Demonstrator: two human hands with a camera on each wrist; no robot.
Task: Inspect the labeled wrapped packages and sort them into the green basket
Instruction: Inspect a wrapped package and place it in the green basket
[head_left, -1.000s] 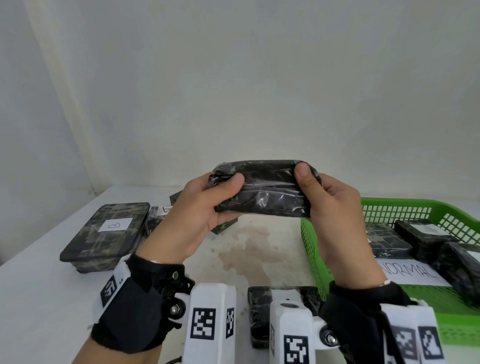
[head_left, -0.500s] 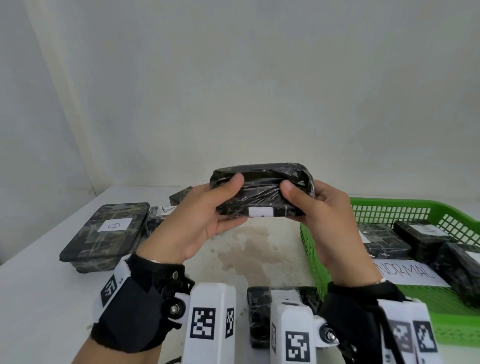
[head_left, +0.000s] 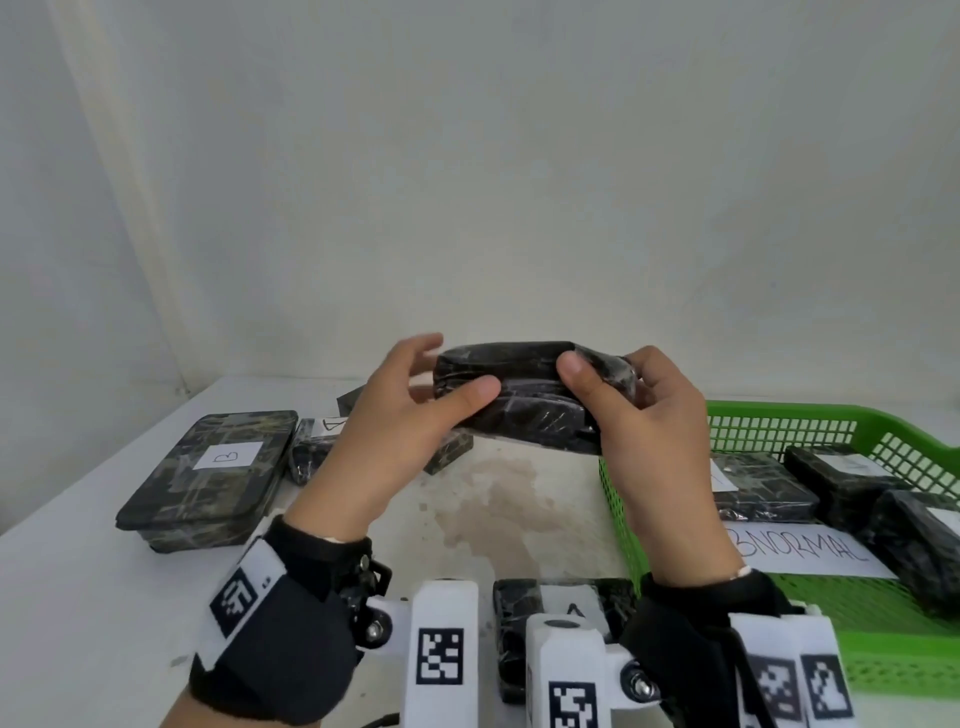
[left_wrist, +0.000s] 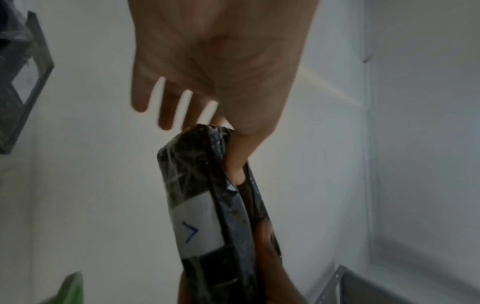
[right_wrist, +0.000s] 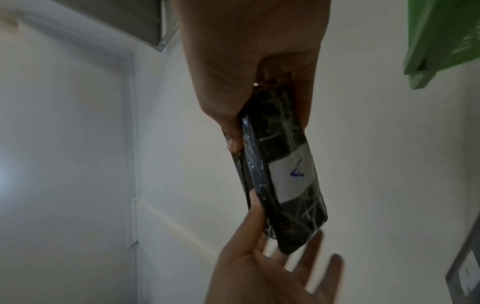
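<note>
A black film-wrapped package (head_left: 519, 374) hangs in the air over the white table, held by both hands. My right hand (head_left: 608, 369) grips its right end, thumb in front and fingers behind. My left hand (head_left: 452, 366) pinches the left end with the thumb in front and the index finger behind; its other fingers (left_wrist: 166, 111) stand spread and straight, clear of the wrap. The wrist views show the package (left_wrist: 192, 185) (right_wrist: 283, 144) with a white label (right_wrist: 293, 176) bearing a blue mark on its far face. The green basket (head_left: 779, 410) stands at the right.
In the basket lie three dark packages (head_left: 753, 488) and a paper sheet (head_left: 805, 551) reading "ABNORMAL". A large package marked B (head_left: 208, 467) lies at the left, with smaller ones (head_left: 311, 447) behind my left hand. Another labeled package (head_left: 561, 608) lies near the front edge.
The package has been turned in both hands, so its white label no longer shows in the head view. The left hand's fingers have lifted and spread off the wrap.
</note>
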